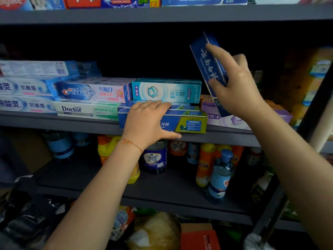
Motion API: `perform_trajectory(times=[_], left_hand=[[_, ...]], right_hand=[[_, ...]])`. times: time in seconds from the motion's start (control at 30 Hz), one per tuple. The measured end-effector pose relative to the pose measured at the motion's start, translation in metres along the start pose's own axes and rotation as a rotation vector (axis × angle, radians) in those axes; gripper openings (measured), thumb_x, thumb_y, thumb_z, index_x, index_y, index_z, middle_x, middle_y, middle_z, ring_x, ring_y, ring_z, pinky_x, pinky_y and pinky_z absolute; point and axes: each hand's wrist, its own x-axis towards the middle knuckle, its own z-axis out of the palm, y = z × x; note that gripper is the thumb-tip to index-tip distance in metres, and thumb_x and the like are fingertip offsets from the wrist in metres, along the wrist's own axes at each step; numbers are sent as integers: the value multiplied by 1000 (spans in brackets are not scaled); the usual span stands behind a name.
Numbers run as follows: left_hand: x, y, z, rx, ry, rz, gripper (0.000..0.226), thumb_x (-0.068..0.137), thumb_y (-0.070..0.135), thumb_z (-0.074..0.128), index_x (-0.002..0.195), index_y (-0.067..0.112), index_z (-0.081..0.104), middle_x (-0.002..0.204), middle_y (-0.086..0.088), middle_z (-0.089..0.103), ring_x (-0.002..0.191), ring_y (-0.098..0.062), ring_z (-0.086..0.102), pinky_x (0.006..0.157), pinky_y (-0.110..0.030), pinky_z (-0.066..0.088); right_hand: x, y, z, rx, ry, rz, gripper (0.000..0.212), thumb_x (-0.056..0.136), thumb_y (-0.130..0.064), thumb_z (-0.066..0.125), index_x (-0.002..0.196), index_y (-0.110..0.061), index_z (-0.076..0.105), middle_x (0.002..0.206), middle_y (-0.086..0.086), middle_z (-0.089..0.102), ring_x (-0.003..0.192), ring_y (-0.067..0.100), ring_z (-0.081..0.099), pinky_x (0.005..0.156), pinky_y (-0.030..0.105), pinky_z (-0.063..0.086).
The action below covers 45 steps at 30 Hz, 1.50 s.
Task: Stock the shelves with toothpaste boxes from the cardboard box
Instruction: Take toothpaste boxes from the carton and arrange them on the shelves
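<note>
The left hand (147, 121) lies over a blue box (187, 121) at the front edge of the middle shelf (225, 136), fingers (162, 105) stretched flat across its top and thumb hooked under its front face, so it grips the box. That box sits on the shelf lip, with a second like it just behind. The right hand (236, 87) holds a dark blue box (207, 64) up on end, tilted with its top leaning left, its lower end down among the purple boxes (234, 121) at the right of the shelf. The fingers curl round its side, the forefinger pointing up along the printed face.

Left of the blue box a green Doctor box (86, 110) lies flat with a Crest box (93, 91) on top of it. A teal box (165, 91) rests beside the Crest box. Farther left, pale blue boxes (27, 94) are stacked. Bottles (219, 175) stand on the shelf below.
</note>
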Motion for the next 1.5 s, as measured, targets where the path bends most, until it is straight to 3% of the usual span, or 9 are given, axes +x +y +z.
perform_trajectory(times=[0.17,0.37,0.53,0.63,0.77,1.03,1.23,1.37,1.5], left_hand=[[11,-2,2,15,-43,24,110,54,97,40,136,25,54,131,1,63,121,-22,57,99,-39,41],[22,-7,10,-61,-4,10,86,79,84,21,129,26,60,127,2,66,118,-22,59,93,-37,39],[27,-11,16,-69,6,39,86,80,81,20,130,25,60,128,1,66,117,-24,59,93,-38,40],[30,-12,19,-50,2,35,86,80,81,18,131,25,60,127,0,66,117,-24,59,92,-39,40],[29,-11,24,-22,24,13,86,81,81,16,130,26,60,125,1,66,117,-23,59,92,-39,40],[29,-7,29,-20,38,-47,86,81,81,11,132,30,58,126,4,65,119,-22,56,94,-39,37],[24,-1,39,-69,172,-95,77,86,78,25,122,24,66,115,3,69,112,-22,59,93,-40,40],[14,3,49,-165,396,-75,58,89,63,55,110,13,72,107,-5,68,104,-26,60,98,-47,42],[7,9,30,-227,271,-126,46,87,48,64,110,8,71,98,-12,57,97,-31,52,93,-56,45]], right_hand=[[2,-4,-1,89,-15,-43,86,90,-9,65,156,-32,15,136,4,43,114,7,48,97,24,44],[4,-4,10,-18,-60,-42,62,87,-21,72,143,-15,46,136,7,54,122,18,52,98,22,38],[3,-6,18,-75,-154,-142,58,90,-23,70,143,-16,49,136,6,55,123,20,52,95,23,40],[9,-13,22,-98,-140,-193,55,90,-21,69,142,-15,50,139,6,56,126,21,52,102,30,42],[25,-30,30,-49,-117,-211,54,89,-21,68,141,-16,52,138,2,57,125,18,53,103,27,41],[52,-33,81,-59,-142,-208,52,90,-23,64,141,-22,51,138,3,58,125,23,53,102,46,43],[59,-19,94,-158,-196,-171,50,95,-26,61,144,-24,48,144,1,52,131,23,47,106,44,39],[64,-12,100,-164,-312,-155,50,95,-28,61,144,-26,48,143,1,53,131,23,48,107,43,40],[72,-22,99,-226,-564,-88,48,94,-28,58,142,-30,50,140,2,56,129,28,48,106,46,39]])
